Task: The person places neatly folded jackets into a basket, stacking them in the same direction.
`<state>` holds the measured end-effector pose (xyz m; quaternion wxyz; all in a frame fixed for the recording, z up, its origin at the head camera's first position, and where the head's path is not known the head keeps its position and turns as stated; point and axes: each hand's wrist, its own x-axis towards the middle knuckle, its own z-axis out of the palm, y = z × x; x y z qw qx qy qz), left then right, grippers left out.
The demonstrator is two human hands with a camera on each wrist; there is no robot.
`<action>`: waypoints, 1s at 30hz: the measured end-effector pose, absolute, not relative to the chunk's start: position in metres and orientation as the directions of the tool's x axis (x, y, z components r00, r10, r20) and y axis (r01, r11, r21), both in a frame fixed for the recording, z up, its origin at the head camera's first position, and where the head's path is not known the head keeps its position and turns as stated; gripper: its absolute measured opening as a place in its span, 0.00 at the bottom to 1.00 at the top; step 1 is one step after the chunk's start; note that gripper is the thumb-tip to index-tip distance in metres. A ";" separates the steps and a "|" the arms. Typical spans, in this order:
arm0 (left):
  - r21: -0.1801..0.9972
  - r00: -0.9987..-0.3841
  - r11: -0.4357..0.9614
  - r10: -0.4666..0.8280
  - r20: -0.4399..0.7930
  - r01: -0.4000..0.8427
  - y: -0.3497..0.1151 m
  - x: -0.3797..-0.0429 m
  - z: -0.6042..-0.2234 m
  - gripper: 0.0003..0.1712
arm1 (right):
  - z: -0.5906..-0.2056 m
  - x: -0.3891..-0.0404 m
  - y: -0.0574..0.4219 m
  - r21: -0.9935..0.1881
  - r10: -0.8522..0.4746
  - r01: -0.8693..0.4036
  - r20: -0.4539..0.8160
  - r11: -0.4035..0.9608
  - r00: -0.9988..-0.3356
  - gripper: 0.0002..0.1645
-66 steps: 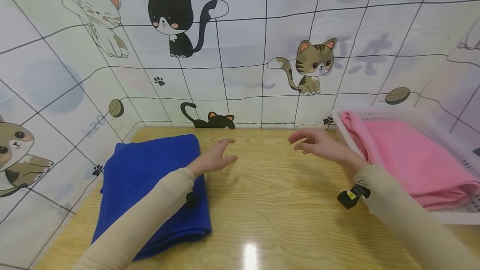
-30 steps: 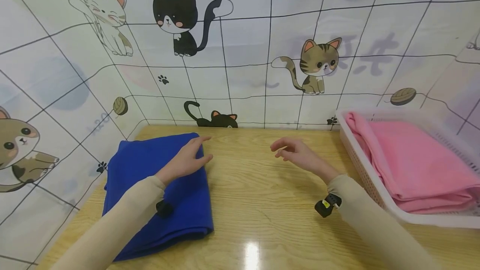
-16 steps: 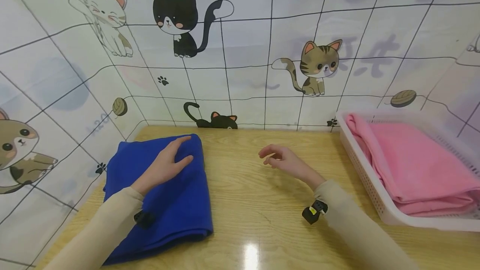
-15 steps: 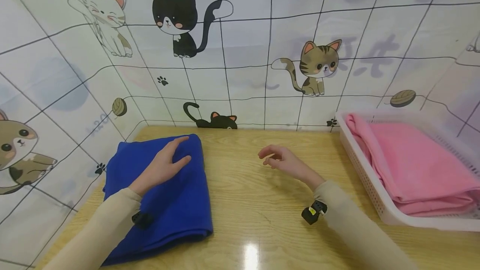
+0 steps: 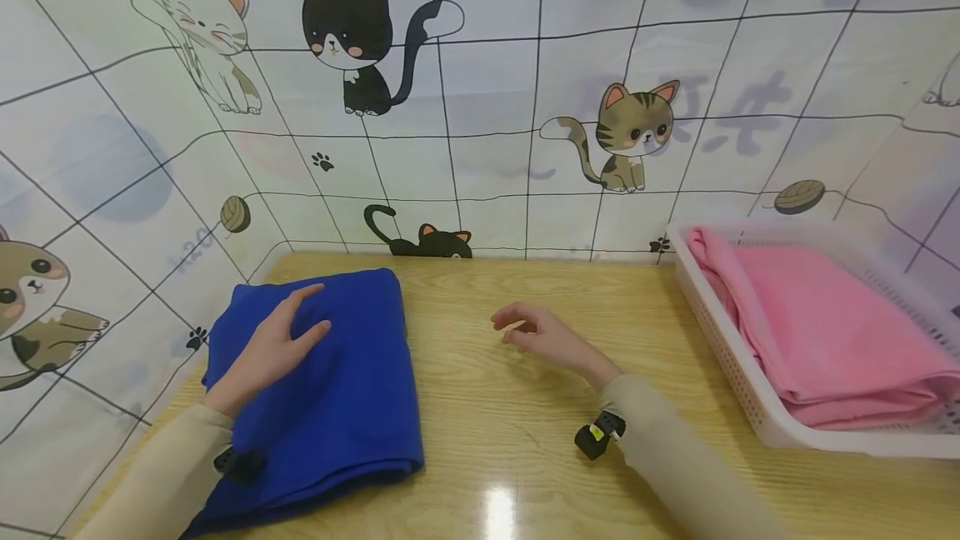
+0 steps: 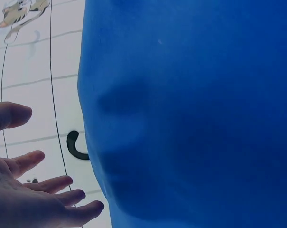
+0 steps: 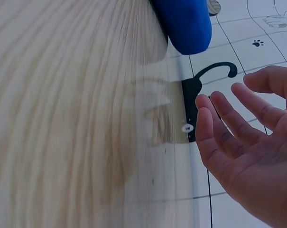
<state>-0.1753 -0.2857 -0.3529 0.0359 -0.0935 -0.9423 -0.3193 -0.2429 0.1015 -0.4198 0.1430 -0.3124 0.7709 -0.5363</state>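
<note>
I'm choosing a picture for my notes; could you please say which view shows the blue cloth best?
The head view, because it shows the folded blue cloth nearly whole, though the left hand and sleeve cover part. The left wrist view shows only a close patch; the right wrist view, just one rounded end.

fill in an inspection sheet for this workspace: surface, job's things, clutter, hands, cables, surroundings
surface: wood-grain table, with a light reflection near its front
job's things: folded blue cloth on the table's left side; folded pink cloth in a white basket on the right
clutter: nothing seen
hands: left hand over the blue cloth, right hand over bare table; both hold nothing; a black device at each wrist
cables: nothing seen
surroundings: pale wall with grid lines and cartoon cats behind the table
</note>
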 end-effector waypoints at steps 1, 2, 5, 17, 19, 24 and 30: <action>0.593 -0.981 0.782 0.146 0.128 0.194 -0.289 -0.174 -0.353 0.37 | -0.420 -0.242 0.098 -0.917 -0.640 -0.331 0.118 0.223 -0.759 0.21; 0.593 -0.982 0.782 0.141 0.129 0.190 -0.292 -0.173 -0.352 0.37 | -0.420 -0.241 0.094 -0.916 -0.644 -0.335 0.121 0.221 -0.755 0.21; 0.587 -0.982 0.788 0.130 0.140 0.188 -0.302 -0.170 -0.352 0.37 | -0.422 -0.239 0.083 -0.917 -0.661 -0.342 0.127 0.207 -0.739 0.23; 0.546 -0.980 0.815 0.146 0.135 0.197 -0.356 -0.158 -0.365 0.41 | -0.425 -0.227 0.044 -0.930 -0.696 -0.293 0.058 0.224 -0.716 0.29; 0.524 -0.983 0.833 0.141 0.114 0.180 -0.364 -0.158 -0.371 0.42 | -0.424 -0.225 0.040 -0.927 -0.696 -0.300 0.060 0.227 -0.715 0.29; 0.545 -0.994 0.833 0.105 0.020 0.099 -0.384 -0.159 -0.384 0.45 | -0.425 -0.223 0.031 -0.920 -0.693 -0.308 0.059 0.242 -0.719 0.29; 0.650 -0.987 0.760 0.125 -0.100 0.030 -0.400 -0.159 -0.394 0.48 | -0.427 -0.223 0.028 -0.923 -0.688 -0.289 0.038 0.254 -0.725 0.31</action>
